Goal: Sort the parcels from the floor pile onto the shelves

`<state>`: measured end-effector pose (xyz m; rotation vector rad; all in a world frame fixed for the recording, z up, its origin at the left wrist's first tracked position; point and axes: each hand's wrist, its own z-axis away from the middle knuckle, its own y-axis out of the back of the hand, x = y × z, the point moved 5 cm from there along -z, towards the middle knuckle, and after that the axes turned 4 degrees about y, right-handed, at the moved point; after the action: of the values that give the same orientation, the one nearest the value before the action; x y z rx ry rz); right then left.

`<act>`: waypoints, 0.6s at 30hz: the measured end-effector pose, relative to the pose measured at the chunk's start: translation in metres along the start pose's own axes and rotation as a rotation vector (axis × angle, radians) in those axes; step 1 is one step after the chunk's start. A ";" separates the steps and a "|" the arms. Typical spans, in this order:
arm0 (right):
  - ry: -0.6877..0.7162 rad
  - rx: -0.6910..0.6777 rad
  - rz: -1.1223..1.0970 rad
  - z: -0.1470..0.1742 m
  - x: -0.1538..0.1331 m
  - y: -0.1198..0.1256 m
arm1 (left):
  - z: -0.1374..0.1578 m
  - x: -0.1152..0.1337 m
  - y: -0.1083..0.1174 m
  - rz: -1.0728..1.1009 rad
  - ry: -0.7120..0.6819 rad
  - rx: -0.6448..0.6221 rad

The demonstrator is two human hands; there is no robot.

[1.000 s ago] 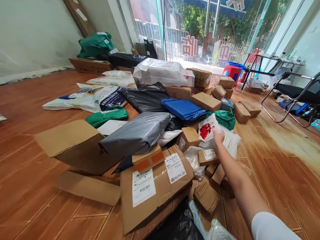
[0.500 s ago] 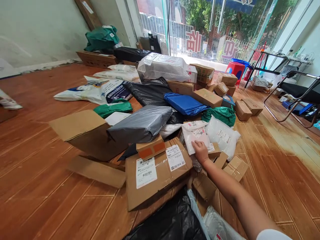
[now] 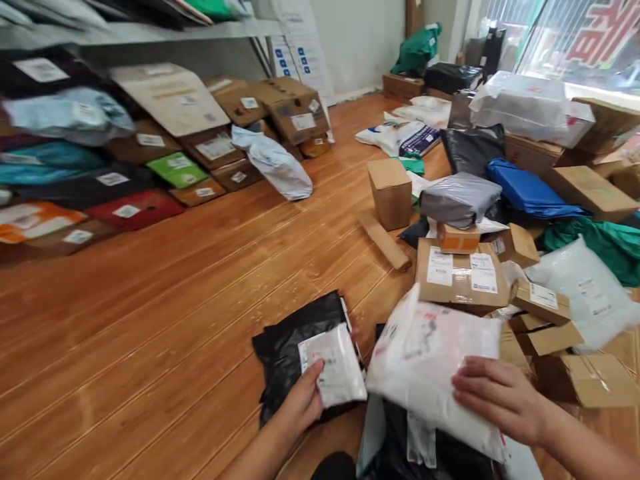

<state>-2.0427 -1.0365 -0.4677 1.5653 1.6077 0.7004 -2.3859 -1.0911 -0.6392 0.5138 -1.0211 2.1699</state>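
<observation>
My left hand (image 3: 306,395) grips a small white mailer (image 3: 343,373), its thumb on top. Beneath that mailer, a black plastic mailer (image 3: 285,353) fans out to the left and seems to be in the same hold. My right hand (image 3: 503,397) has its fingers over the right side of a larger white mailer (image 3: 425,353) with red and black print, slightly blurred; its thumb is hidden. The two white mailers are side by side, their edges almost meeting. Under the larger one lies a black plastic bag (image 3: 400,433) on the floor.
Labelled cardboard boxes (image 3: 465,273), a grey parcel (image 3: 460,197), a blue parcel (image 3: 533,190) and a bubble-wrapped parcel (image 3: 593,290) are heaped at right. A metal shelf (image 3: 150,33) with rows of parcels stands at left. Wooden floor (image 3: 200,293) lies between.
The view has swung left, bringing the shelf in. My right hand has brought the white mailer from the heap toward me. My left hand has come into view holding parcels.
</observation>
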 end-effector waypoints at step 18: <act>-0.897 0.786 -0.931 -0.100 0.076 -0.247 | 0.013 -0.009 0.071 -0.156 0.057 0.018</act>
<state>-2.2609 -0.9716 -0.6266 1.0699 1.6432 -1.0901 -2.4293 -1.1383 -0.6732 0.5190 -0.9013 2.0449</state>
